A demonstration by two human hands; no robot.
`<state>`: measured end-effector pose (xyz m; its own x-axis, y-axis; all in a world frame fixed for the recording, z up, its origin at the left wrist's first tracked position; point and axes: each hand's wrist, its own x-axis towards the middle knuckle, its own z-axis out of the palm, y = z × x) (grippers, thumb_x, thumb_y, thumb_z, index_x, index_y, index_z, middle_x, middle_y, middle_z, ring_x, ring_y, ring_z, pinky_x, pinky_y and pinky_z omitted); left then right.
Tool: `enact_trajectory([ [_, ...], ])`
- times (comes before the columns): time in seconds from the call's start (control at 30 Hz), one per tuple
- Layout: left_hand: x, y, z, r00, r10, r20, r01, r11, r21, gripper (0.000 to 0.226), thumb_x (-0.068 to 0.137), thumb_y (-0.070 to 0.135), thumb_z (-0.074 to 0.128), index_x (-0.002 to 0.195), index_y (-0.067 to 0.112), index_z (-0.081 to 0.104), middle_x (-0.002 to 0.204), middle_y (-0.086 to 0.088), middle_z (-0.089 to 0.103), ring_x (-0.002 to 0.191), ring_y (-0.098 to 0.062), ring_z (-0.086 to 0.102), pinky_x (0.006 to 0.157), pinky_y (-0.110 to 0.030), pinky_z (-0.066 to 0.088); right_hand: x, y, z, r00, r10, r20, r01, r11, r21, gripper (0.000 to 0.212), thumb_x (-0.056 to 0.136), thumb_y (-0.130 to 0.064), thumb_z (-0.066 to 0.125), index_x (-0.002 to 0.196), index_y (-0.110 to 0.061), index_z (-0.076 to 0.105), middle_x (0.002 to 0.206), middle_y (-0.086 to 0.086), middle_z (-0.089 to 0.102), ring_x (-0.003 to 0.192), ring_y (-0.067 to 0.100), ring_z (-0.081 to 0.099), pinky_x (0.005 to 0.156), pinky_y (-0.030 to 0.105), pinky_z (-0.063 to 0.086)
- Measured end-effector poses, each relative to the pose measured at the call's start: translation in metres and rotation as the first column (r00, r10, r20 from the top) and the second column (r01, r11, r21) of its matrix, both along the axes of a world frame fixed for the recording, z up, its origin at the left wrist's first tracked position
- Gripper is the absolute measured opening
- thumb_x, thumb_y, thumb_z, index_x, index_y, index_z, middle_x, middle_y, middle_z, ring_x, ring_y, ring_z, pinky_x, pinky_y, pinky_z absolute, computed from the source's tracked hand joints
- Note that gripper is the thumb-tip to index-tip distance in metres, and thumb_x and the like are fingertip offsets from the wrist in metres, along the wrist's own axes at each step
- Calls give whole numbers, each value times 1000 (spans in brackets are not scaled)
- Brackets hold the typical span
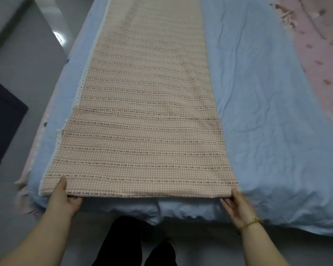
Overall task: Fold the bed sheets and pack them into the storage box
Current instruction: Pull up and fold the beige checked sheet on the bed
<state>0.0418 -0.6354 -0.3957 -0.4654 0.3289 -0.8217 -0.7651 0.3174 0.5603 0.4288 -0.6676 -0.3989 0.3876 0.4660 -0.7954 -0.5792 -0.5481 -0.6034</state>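
A pink checked bed sheet (142, 116) with rows of small dark marks lies folded into a long strip down the bed, its near end at the foot edge. My left hand (64, 198) pinches the near left corner, thumb on top and fingers underneath. My right hand (236, 205) grips the near right corner the same way; a gold bracelet sits on that wrist. A white dotted underside shows along the strip's left edge.
The strip rests on a light blue sheet (258, 112) covering the bed. A pink patterned cover (319, 54) lies at the right. A dark navy box-like object (2, 121) stands on the grey floor at the left. My dark-trousered legs (135, 244) are at the foot of the bed.
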Motion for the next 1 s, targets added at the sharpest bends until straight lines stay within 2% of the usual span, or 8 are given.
enact_trajectory([
  [0.1, -8, 3, 3, 999, 13, -40, -14, 1000, -5, 22, 100, 29, 35, 104, 19, 54, 145, 2, 42, 131, -12, 41, 102, -19, 37, -18, 9, -3, 994, 8, -106, -9, 1000, -13, 18, 97, -18, 40, 86, -20, 54, 52, -8, 67, 58, 17, 67, 39, 21, 51],
  [0.17, -10, 4, 2, 996, -12, -87, 12, 1000, -8, 38, 102, 28, 29, 135, 16, 42, 146, 0, 40, 132, -14, 39, 110, -25, 27, -28, 19, -3, 996, 29, -82, -31, 999, -22, 18, 98, -18, 39, 85, -20, 51, 47, -9, 65, 68, 17, 58, 42, 18, 50],
  [0.3, -14, 2, 17, 989, -13, -149, 22, 998, 65, 42, 102, 24, 23, 143, 15, 31, 146, -3, 39, 133, -19, 38, 111, -31, 29, -33, 26, 12, 989, 63, 134, -61, 998, -18, 8, 96, -13, 45, 98, -13, 53, 50, -1, 63, 50, 15, 60, 32, 14, 43],
  [0.4, -19, -3, 42, 987, 1, -161, 23, 989, 148, 42, 102, 23, 24, 143, 15, 30, 147, -4, 37, 134, -19, 36, 112, -34, 28, -30, 22, 30, 962, 93, 258, -102, 995, 21, 11, 94, -14, 49, 104, -9, 51, 72, 4, 55, 61, 19, 52, 32, 13, 43],
  [0.6, -22, -24, 101, 980, 56, -193, 8, 948, 317, 41, 103, 21, 22, 142, 12, 30, 147, -6, 37, 134, -19, 36, 111, -31, 27, -30, 3, 87, 953, 87, 289, -150, 968, 203, 26, 93, -17, 50, 114, -1, 52, 98, 13, 55, 67, 17, 52, 38, 14, 48],
  [0.73, -11, -45, 137, 978, 71, -197, 18, 907, 420, 29, 103, 22, 23, 114, 15, 49, 146, -5, 38, 132, -17, 38, 106, -26, 32, -20, -15, 120, 966, 69, 249, -154, 928, 339, 37, 94, -18, 50, 123, 5, 49, 84, 7, 57, 55, 12, 63, 38, 14, 48],
  [0.9, 1, -74, 147, 984, 73, -162, 1, 910, 415, 29, 102, 24, 25, 85, 20, 47, 144, -4, 40, 131, -15, 41, 104, -25, 34, -11, -39, 133, 973, 61, 222, -148, 905, 399, 46, 80, -41, 64, 104, -2, 57, 63, 0, 69, 56, 13, 66, 40, 16, 50],
  [1.0, 4, -78, 143, 986, 61, -155, 6, 919, 395, 29, 102, 24, 24, 85, 20, 47, 145, -5, 40, 132, -16, 40, 107, -28, 33, -6, -42, 130, 980, 44, 194, -118, 915, 385, 14, 92, -22, 51, 87, -9, 54, 58, 2, 67, 45, 3, 62, 38, 15, 47],
])
